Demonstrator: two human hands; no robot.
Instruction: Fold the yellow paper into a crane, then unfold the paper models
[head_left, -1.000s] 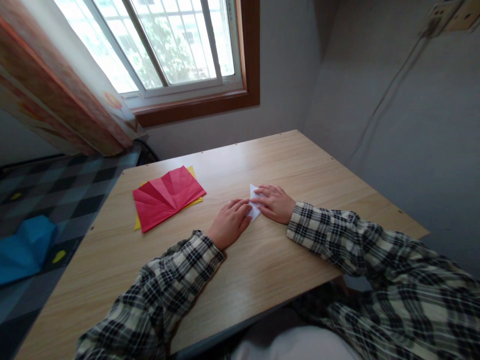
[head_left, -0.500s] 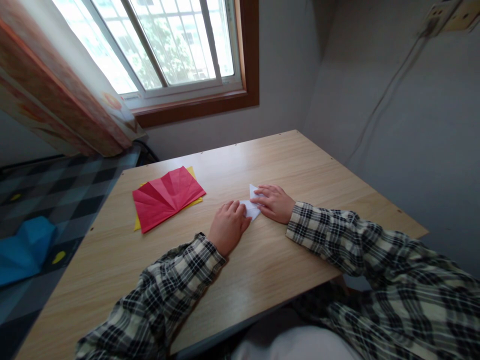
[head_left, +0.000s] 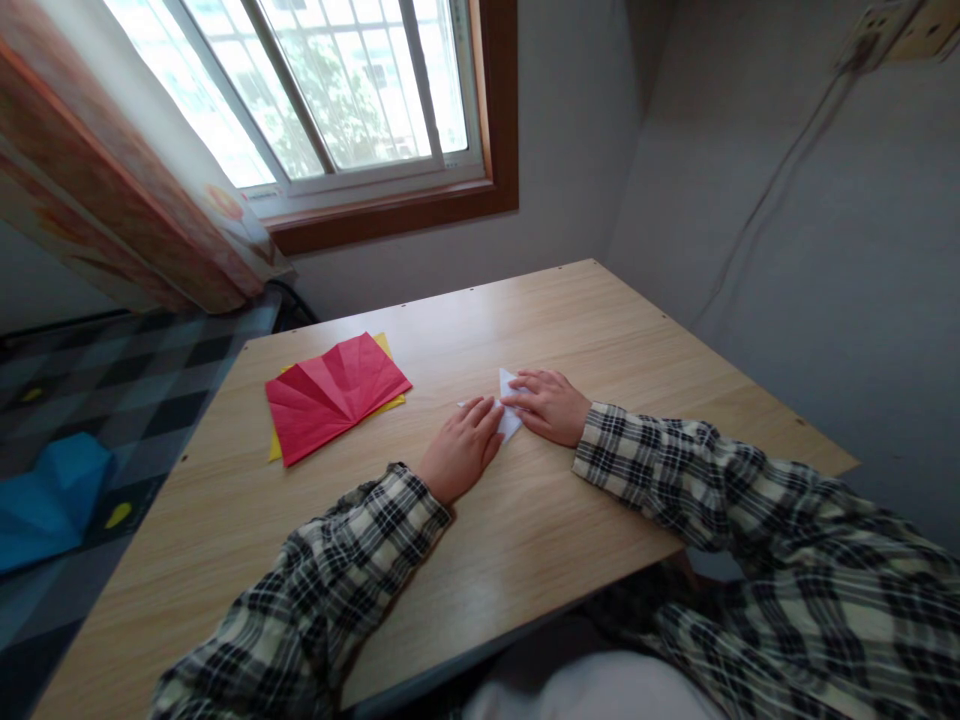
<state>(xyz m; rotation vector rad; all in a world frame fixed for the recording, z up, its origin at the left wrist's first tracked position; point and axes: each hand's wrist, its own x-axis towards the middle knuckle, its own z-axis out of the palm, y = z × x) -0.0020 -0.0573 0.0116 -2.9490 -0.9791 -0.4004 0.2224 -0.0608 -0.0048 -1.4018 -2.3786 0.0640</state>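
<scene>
A small folded piece of white paper (head_left: 510, 424) lies on the wooden table (head_left: 480, 560), mostly covered by my two hands. My left hand (head_left: 460, 448) rests on its left part, fingers stretched out and pressing it against the tabletop. From the right, my right hand (head_left: 550, 405) lies flat over the other part with its fingers extended. A pointed white corner shows above the right fingertips, and another bit of white sticks out past the left fingers. The folds under the hands are hidden.
To the left on the table lies a creased red paper (head_left: 337, 395) on top of a yellow paper (head_left: 276, 446). Beyond the table's left edge, a blue folded paper (head_left: 52, 500) sits on a checked cloth (head_left: 172, 400). A window (head_left: 337, 90) stands behind.
My left hand has slid slightly, its fingers now stretched further over the white paper toward the right hand. My right hand and the coloured papers have stayed put.
</scene>
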